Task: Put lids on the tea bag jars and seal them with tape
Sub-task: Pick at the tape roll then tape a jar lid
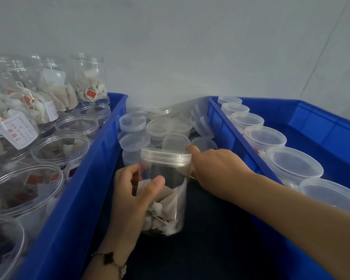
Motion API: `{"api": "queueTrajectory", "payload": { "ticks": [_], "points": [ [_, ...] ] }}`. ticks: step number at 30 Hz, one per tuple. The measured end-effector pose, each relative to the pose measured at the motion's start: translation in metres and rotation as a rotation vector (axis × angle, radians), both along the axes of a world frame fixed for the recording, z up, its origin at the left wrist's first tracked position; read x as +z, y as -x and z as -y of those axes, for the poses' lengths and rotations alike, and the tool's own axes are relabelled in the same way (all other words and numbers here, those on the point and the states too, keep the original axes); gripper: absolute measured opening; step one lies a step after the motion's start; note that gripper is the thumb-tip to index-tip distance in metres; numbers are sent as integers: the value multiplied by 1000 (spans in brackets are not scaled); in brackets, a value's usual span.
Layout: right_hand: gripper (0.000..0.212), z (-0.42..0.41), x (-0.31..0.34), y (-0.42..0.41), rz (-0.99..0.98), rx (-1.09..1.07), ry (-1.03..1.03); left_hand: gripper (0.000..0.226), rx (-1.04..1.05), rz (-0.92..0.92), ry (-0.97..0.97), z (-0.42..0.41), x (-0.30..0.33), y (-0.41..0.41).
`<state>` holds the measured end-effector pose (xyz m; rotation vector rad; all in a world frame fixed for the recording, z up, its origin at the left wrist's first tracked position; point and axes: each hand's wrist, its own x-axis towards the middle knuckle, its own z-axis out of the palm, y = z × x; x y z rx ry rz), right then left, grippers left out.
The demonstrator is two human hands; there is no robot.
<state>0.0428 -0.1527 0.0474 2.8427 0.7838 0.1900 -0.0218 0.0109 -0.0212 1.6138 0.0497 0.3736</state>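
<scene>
Left hand (132, 196) grips the jar (165, 190); right hand (214, 165) pinches its lid (166, 156). Seat it level, then twist snug

Packing workroom — blue crates (73, 199), rows of tea-bag jars (49, 150).

Print shows only on the paper tags of the tea bags in the open jars (61, 148) at the left. The largest white tag (16, 133), lying against a jar wall, carries a column of red characters and rows of fine grey print, all too blurred to read. A smaller white tag (51, 110) has faint reddish lines, unreadable. The red square tags (91, 94) show no legible marks.
</scene>
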Motion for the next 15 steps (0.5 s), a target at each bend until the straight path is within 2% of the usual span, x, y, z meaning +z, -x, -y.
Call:
{"api": "queueTrajectory", "payload": {
  "ticks": [3, 6, 8, 9, 12, 15],
  "points": [
    [40, 0, 0, 3, -33, 7, -29, 68, -6, 38, -62, -2, -1, 1],
    [44, 0, -2, 8, -9, 41, -50, 104, -54, 66, -87, 1, -6, 3],
    [54, -3, -6, 13, -39, 64, -77, 132, -3, 33, -169, 9, -7, 4],
    [59, -4, -6, 13, -98, 61, -105, 137, 51, 18, -205, 12, -6, 3],
    [78, -2, 1, 8, -366, 3, -334, 109, 194, 46, -197, 15, -5, -2],
    [91, 0, 5, 8, -640, -15, -673, 92, 237, 34, -47, 11, -3, -5]
  ]
}}
